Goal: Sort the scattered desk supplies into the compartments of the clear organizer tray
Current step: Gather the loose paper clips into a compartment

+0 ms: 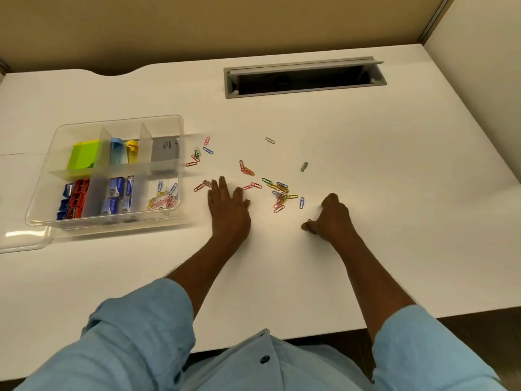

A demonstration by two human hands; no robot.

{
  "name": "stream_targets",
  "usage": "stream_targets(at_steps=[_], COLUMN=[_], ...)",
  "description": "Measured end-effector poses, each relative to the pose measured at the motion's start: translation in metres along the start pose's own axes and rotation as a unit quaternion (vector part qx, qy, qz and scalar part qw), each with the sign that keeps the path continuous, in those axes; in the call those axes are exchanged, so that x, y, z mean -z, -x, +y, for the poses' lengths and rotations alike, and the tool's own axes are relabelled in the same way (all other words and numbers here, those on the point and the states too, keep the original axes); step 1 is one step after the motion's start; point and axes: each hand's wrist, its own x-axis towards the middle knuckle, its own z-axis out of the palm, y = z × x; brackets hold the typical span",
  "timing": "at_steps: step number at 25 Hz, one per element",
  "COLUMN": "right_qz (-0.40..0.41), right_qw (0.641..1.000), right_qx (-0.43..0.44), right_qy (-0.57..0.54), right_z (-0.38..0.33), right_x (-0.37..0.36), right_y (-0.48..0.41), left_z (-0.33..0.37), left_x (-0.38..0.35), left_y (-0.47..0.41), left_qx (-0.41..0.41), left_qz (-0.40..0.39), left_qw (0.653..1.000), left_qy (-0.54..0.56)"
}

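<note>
Left hand (229, 206) lies flat on desk (366, 165), fingers straight and loosely together, among scattered clips (279, 190). Right hand (329, 218) is curled; cannot tell if it pinches anything. Tray (112, 221) sits left, more clips in its near-right compartment.

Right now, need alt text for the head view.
Coloured paper clips lie scattered on a white desk near a person's flat left hand and curled right hand, whose grip is unclear. Left of them, a clear organizer tray holds sorted supplies, with more clips in its near-right compartment.
</note>
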Motion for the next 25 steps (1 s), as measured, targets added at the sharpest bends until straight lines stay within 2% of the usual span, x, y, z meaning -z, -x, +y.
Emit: stream_targets(at_steps=[3, 8, 12, 14, 16, 19, 21, 25], right_qz=[0.021, 0.023, 0.023, 0.014, 0.000, 0.018, 0.051, 0.011], right_qw=[0.999, 0.997, 0.991, 0.988, 0.985, 0.972, 0.954, 0.929], right_qx=[0.005, 0.070, 0.133, 0.152, 0.171, 0.210, 0.240, 0.285], right_qy=[-0.042, -0.020, 0.007, 0.009, 0.012, 0.101, 0.171, 0.237], right_z=[-0.002, -0.020, -0.043, -0.052, -0.059, -0.063, -0.062, -0.047], right_x=[0.001, 0.000, -0.014, -0.022, -0.030, -0.043, -0.052, -0.066], right_y=[-0.013, -0.036, -0.045, -0.047, -0.048, -0.043, -0.036, -0.020], left_z=[-0.006, -0.013, -0.006, -0.005, -0.005, -0.003, -0.005, -0.012], left_x=[0.003, 0.000, -0.002, -0.003, -0.005, -0.008, -0.009, -0.003], left_y=[-0.009, -0.017, -0.030, -0.035, -0.034, -0.026, -0.025, -0.022], left_qx=[0.057, 0.154, 0.178, 0.158, 0.100, 0.018, 0.005, -0.017], left_qz=[0.002, -0.022, -0.050, -0.052, -0.047, -0.041, -0.052, -0.085], left_qw=[0.998, 0.988, 0.983, 0.986, 0.994, 0.999, 0.999, 0.996], left_qy=[0.000, -0.003, 0.005, 0.003, 0.020, 0.022, 0.006, 0.002])
